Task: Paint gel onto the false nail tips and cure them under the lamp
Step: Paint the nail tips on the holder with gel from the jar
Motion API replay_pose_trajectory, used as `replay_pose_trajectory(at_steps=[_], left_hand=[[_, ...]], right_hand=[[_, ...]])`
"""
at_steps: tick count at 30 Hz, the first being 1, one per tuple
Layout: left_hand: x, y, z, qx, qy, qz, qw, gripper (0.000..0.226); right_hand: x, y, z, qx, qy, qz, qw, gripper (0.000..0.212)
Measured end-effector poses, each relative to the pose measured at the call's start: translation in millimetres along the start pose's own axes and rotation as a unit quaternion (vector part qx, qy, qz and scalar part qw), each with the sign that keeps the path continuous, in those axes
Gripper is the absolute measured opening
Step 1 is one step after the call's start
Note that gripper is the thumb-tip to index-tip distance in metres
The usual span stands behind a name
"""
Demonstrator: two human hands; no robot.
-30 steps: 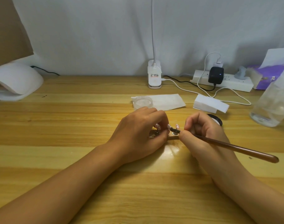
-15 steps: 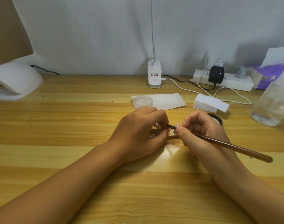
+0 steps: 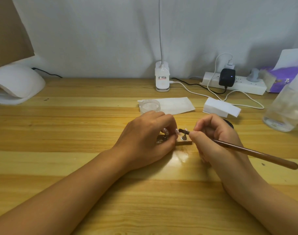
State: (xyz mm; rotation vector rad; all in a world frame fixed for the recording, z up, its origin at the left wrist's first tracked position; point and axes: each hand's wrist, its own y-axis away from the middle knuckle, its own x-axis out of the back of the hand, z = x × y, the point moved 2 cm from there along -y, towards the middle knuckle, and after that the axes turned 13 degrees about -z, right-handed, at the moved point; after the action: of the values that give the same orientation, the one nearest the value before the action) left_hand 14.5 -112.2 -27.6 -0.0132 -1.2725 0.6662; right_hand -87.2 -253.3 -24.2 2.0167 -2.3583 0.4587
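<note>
Head cam looks down on the pale striped wooden table (image 3: 77, 133), and the job sits dead centre between both hands. Left hand (image 3: 144, 138) is curled round the small dark wooden stand (image 3: 183, 142), pinning it to the table. Right hand (image 3: 216, 138) pinches the long brown wooden brush (image 3: 256, 154) low down near the bristles, pencil style. The dark tip is just beside the pink false nail tips (image 3: 176, 131), which are perched on little metal pegs.

My guess on handling: those tips are featherlight thin plastic, wobbly on the pegs and slick once gelled. So grab the stand by its base, never the tips, and carry it level.

Around it, big to small:
- white domed curing lamp (image 3: 17, 82), way off at the far left
- clear plastic bottle (image 3: 285, 107) on the right
- white power strip (image 3: 238, 86) with cables along the back
- white paper sheet (image 3: 175, 106) just behind the hands
- white rectangular block (image 3: 221, 109)
- small clear round jar (image 3: 150, 106) at the paper's left end
- black round pot (image 3: 229, 124), half hidden behind the right hand

The jar and the pot look likeliest to get knocked.
</note>
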Motion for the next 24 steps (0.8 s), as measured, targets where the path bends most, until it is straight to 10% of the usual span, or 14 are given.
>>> replay_pose_trajectory(at_steps=[24], left_hand=[[-0.4,0.1,-0.5,-0.001,0.003,-0.007,1.0,0.01]], right_hand=[[-0.2,-0.5,2.6,-0.003,0.002,0.001,1.0,0.019]])
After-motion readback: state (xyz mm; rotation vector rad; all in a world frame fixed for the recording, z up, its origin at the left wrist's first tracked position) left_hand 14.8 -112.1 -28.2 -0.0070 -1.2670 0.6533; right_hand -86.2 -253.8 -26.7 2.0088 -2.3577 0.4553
